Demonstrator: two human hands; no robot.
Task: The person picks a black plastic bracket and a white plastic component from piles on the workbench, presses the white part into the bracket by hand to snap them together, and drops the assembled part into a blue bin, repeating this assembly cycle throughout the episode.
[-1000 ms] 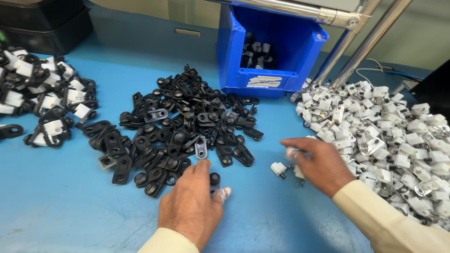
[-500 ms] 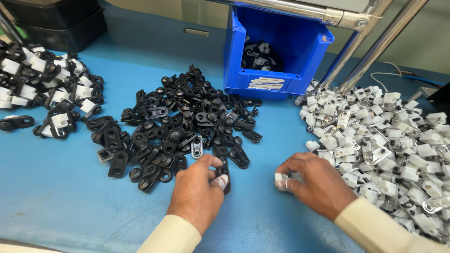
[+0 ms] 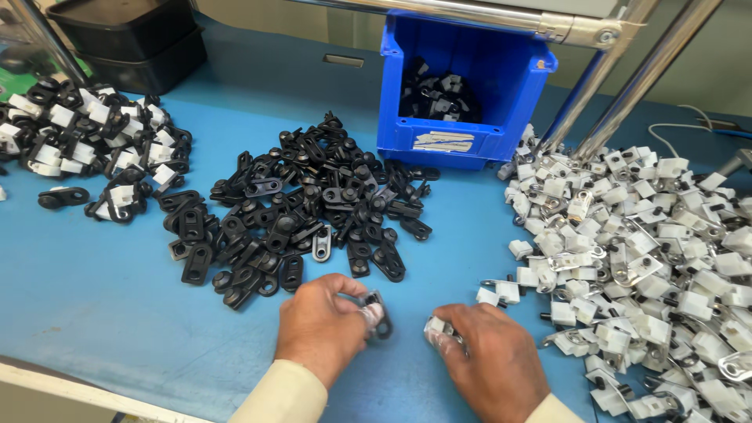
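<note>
The left hand (image 3: 325, 325) is curled tight, pinching a black plastic clip (image 3: 379, 312) at its fingertips. Just beside it, the right hand (image 3: 492, 359) is closed around a small white part (image 3: 435, 329). Both rest low on the blue table (image 3: 102, 313). Farther off lie the black clip pile (image 3: 305, 207), the white-and-metal parts heap (image 3: 650, 258) and a blue bin (image 3: 462, 78).

1 black plastic bracket (image 3: 381, 315), flat with a looped end, is pinched at the left hand's (image 3: 325, 325) fingertips just above the blue tabletop. 1 small white clip part (image 3: 435, 330) is gripped in the right hand (image 3: 489, 360), mostly hidden. The 2 parts sit near each other, not touching.
</note>
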